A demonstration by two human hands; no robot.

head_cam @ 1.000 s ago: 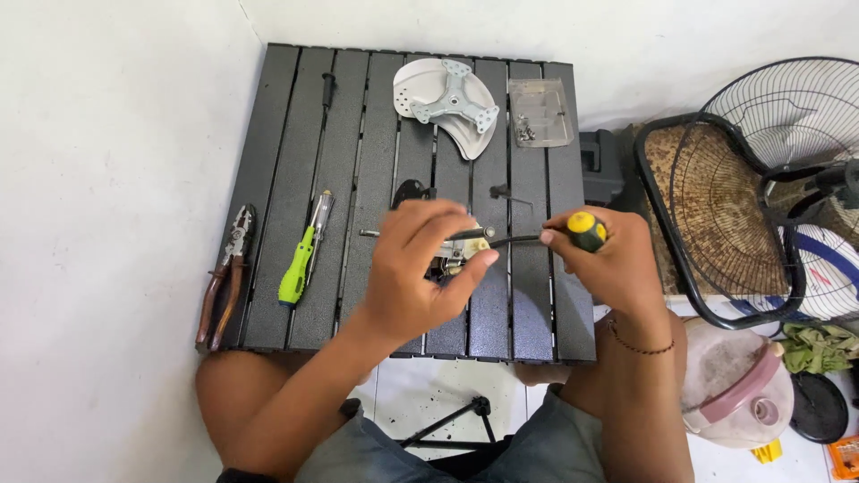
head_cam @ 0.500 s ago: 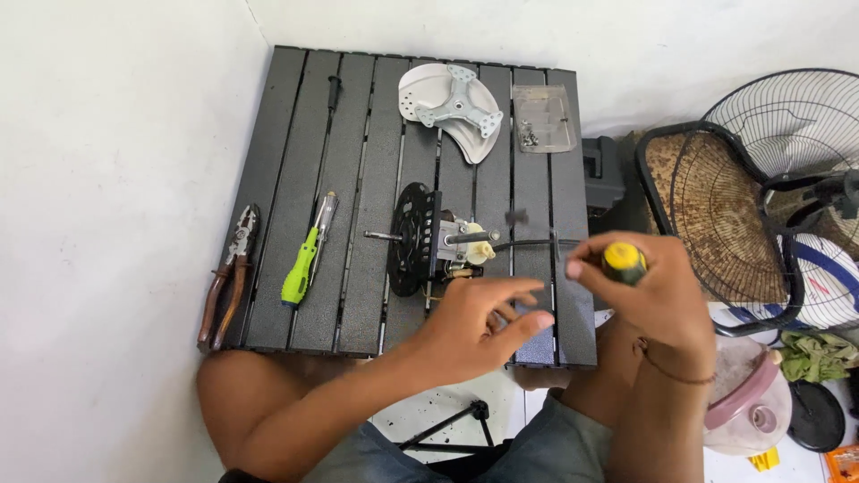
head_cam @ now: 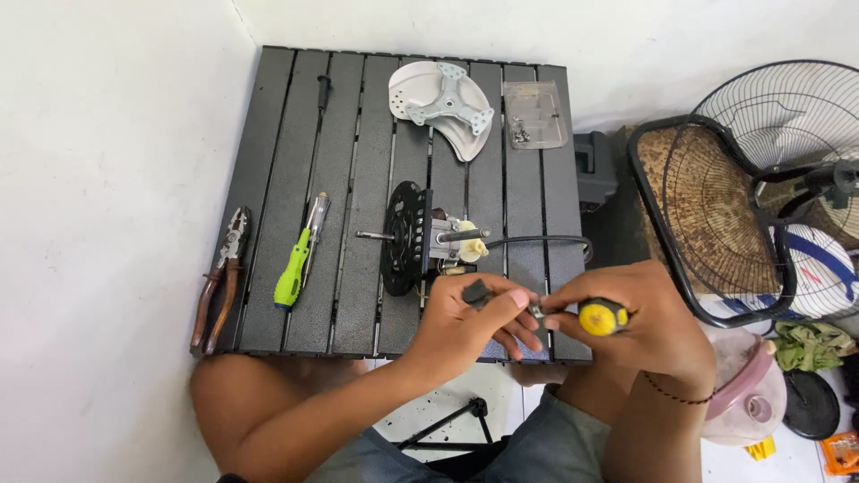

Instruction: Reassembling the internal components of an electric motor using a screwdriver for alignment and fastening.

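Both hands have drawn back to the black slatted table's [head_cam: 358, 304] front edge, where the left hand [head_cam: 470, 322] pinches a small black part [head_cam: 477, 292] beside the right hand [head_cam: 649, 326], fingers clamped on a yellow-handled screwdriver [head_cam: 601, 317], the fan motor [head_cam: 425, 240] lying mid-table behind them.

A black slatted table [head_cam: 358, 295] carries pliers [head_cam: 219, 277], a green screwdriver [head_cam: 300, 259] and a fan motor [head_cam: 425, 240].

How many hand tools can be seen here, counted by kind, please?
Screwdrivers: 2, the green-handled screwdriver lying on the slatted table and the yellow-handled screwdriver in the right hand
Pliers: 1, the pliers at the table's left edge
Total: 3
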